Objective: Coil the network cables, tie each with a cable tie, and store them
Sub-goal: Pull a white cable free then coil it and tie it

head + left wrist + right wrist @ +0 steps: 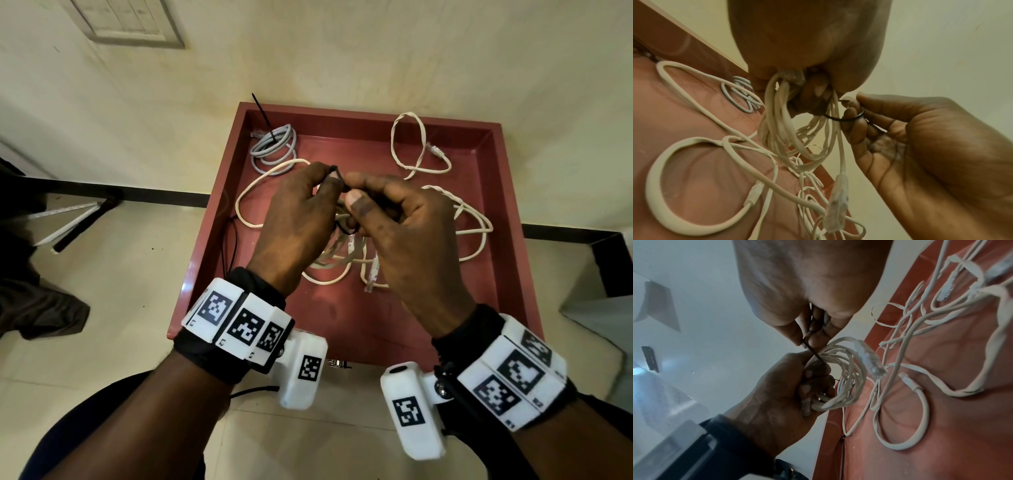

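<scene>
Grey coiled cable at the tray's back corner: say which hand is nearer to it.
Left. The left hand is just in front of the grey coiled cable; the right hand is farther across the tray.

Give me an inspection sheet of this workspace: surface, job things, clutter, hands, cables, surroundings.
Surface: red tray, raised rim, against a cream wall.
Job's things: white coil held above the tray; black tie looped round it, not yet tight.
Clutter: nothing seen.
Grippers: left hand grips the coil and the tie's head; right hand pinches the tie's tail.
Cables: grey coil, already tied, at the tray's far left; loose white cables across the tray; spare ties by the left rim.
Surroundings: tiled floor with a dark skirting strip; dark cloth at far left.
</scene>
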